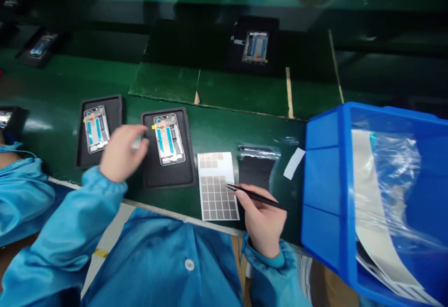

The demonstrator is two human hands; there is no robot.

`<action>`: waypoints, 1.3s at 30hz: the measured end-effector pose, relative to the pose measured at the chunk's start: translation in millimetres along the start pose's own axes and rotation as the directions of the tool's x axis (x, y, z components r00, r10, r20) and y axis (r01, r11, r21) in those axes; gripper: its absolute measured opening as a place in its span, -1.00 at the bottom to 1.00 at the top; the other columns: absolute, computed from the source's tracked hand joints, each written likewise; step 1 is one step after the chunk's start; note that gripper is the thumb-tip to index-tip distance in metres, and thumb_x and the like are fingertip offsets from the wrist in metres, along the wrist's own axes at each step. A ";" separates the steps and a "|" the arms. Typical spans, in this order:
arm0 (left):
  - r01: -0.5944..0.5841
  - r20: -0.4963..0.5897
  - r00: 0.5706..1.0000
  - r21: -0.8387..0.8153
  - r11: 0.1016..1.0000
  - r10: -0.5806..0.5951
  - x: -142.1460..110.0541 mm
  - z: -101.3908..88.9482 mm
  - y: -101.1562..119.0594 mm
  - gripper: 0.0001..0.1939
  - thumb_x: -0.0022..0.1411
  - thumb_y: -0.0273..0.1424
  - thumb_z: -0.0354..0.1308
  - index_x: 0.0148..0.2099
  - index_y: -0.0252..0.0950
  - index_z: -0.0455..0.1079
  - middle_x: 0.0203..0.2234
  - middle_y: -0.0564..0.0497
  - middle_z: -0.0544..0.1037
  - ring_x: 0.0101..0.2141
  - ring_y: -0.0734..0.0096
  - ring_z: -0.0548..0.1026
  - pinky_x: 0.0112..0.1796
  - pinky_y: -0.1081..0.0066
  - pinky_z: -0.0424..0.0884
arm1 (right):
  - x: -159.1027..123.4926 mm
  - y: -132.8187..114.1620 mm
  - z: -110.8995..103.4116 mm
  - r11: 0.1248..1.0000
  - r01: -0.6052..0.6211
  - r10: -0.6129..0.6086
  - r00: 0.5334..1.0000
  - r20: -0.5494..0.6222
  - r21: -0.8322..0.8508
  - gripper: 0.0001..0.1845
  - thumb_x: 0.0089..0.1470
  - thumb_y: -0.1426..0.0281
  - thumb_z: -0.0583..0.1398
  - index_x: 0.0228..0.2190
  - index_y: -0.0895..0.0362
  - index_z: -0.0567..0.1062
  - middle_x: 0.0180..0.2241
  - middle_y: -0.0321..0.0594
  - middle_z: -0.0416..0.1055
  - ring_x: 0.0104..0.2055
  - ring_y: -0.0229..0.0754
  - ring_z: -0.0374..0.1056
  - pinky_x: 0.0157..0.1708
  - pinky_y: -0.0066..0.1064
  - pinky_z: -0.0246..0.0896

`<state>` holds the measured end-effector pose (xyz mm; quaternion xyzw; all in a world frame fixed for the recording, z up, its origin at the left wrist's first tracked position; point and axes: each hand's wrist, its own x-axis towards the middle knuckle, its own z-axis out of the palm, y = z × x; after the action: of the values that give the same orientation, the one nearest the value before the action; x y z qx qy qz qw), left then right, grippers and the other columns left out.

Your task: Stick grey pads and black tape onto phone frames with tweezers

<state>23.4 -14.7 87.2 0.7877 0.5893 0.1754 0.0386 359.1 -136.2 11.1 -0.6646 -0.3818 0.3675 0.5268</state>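
Note:
My right hand (262,220) is shut on black tweezers (257,196), whose tips point left and end just over a sheet of grey square pads (216,199). Part of that sheet's upper block is gone, showing its white backing. My left hand (122,153) is blurred and hovers over the left rim of a black rubber tray (184,176). That tray holds a phone frame (169,139) with blue strips inside. Something pale may sit at my left fingertips, but the blur hides it. Another phone frame (95,129) lies in a matching tray (81,157) just left of my hand.
A blue plastic bin (325,190) at right holds white sheets and clear film. A black sheet (252,171) and a white strip (294,163) lie on the green bench mat (70,78). A co-worker's blue sleeve (24,190) intrudes at left. Further trays stand beyond.

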 end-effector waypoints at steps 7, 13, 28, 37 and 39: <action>-0.382 0.266 0.873 -0.146 0.913 0.408 -2.1 67.6 113.8 -0.63 0.27 -0.40 0.21 0.12 -0.32 0.42 0.12 -0.17 0.49 0.14 0.02 0.40 0.06 0.05 0.35 | 22.0 -15.8 12.3 0.989 0.117 -0.098 0.974 0.202 -0.086 -0.88 0.02 0.35 0.40 -0.32 0.05 0.64 -0.32 -0.22 0.64 -0.26 -0.12 0.57 -0.18 -0.26 0.51; -0.360 0.369 0.844 -0.147 0.921 0.389 2.7 82.3 114.4 -0.57 0.27 -0.32 0.23 0.15 -0.34 0.40 0.15 -0.16 0.48 0.14 0.00 0.41 0.06 -0.01 0.30 | 41.1 -13.2 30.8 0.966 0.208 -0.163 0.949 0.268 -0.151 -0.89 0.06 0.35 0.38 -0.30 0.07 0.64 -0.28 -0.21 0.64 -0.23 -0.13 0.58 -0.13 -0.26 0.50; -0.243 0.354 0.887 -0.190 0.951 0.297 1.3 87.1 118.4 -0.52 0.22 -0.33 0.27 0.15 -0.38 0.42 0.16 -0.16 0.48 0.16 0.03 0.40 0.13 0.04 0.24 | 63.3 -2.8 39.3 0.948 0.267 -0.203 0.927 0.316 -0.173 -0.89 0.05 0.34 0.40 -0.31 0.04 0.65 -0.29 -0.26 0.66 -0.23 -0.13 0.59 -0.13 -0.26 0.51; -0.252 0.354 0.885 -0.184 0.950 0.303 0.7 87.0 118.3 -0.53 0.22 -0.33 0.27 0.15 -0.37 0.41 0.17 -0.16 0.48 0.15 0.02 0.41 0.12 0.03 0.24 | 63.9 -2.7 39.7 0.946 0.271 -0.207 0.928 0.311 -0.179 -0.88 0.04 0.34 0.40 -0.31 0.04 0.65 -0.30 -0.25 0.66 -0.24 -0.13 0.59 -0.14 -0.25 0.52; -0.255 0.352 0.884 -0.187 0.949 0.307 0.7 88.2 118.3 -0.52 0.22 -0.33 0.27 0.16 -0.40 0.41 0.17 -0.16 0.48 0.15 0.02 0.41 0.12 0.02 0.25 | 63.5 -2.6 40.9 0.943 0.277 -0.211 0.927 0.311 -0.184 -0.89 0.04 0.35 0.40 -0.31 0.04 0.66 -0.31 -0.25 0.66 -0.25 -0.13 0.59 -0.14 -0.24 0.52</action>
<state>160.2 -36.9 36.5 0.8793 0.4368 0.0642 0.1786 350.2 -61.8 1.0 -0.6064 -0.5732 0.3455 0.4293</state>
